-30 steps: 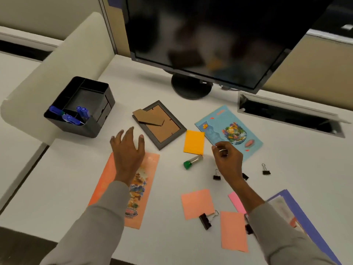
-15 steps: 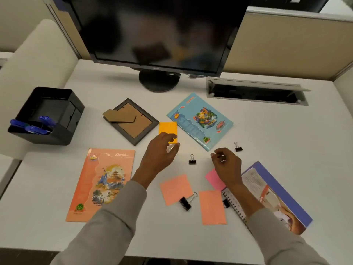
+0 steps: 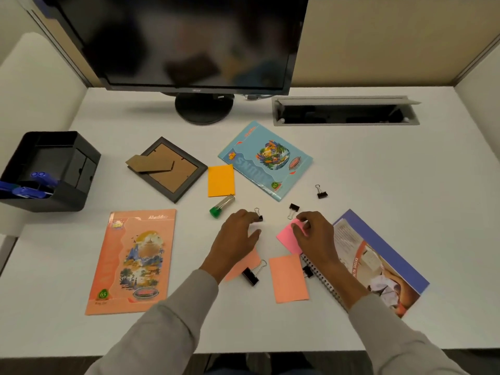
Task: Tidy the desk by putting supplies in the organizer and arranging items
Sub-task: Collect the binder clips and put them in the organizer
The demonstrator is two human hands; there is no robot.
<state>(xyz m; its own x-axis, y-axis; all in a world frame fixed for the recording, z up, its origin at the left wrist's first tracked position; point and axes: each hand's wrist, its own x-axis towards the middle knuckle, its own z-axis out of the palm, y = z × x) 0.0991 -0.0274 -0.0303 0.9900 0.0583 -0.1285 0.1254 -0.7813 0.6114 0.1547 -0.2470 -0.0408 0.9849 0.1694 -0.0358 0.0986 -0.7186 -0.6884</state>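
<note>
Pink is what the right hand [image 3: 313, 234] goes for: thumb and fingertips pinch the upper corner of the pink sticky note [image 3: 289, 238], which lies just beside the spiral notebook [image 3: 378, 261]. Half a second earlier that hand hovered over the same corner without gripping the paper. Whether a clip is also tucked inside its fingers I cannot tell.

The left hand [image 3: 238, 235] has left the orange sticky note [image 3: 220, 180] and come across to a small binder clip [image 3: 259, 215]. Its fingers are curled with the tips at the clip, though I cannot tell if it has a grip yet. With that hand gone, the green-capped tube [image 3: 221, 207] shows again below the orange note.

So I judge the gathering has turned to the loose clips and notes in the middle of the desk. The organizer [image 3: 81, 196], blue pens [image 3: 27, 190] already in it, sits at the far left edge, well apart from both hands. Nothing picked up here has gone into it yet.
</note>
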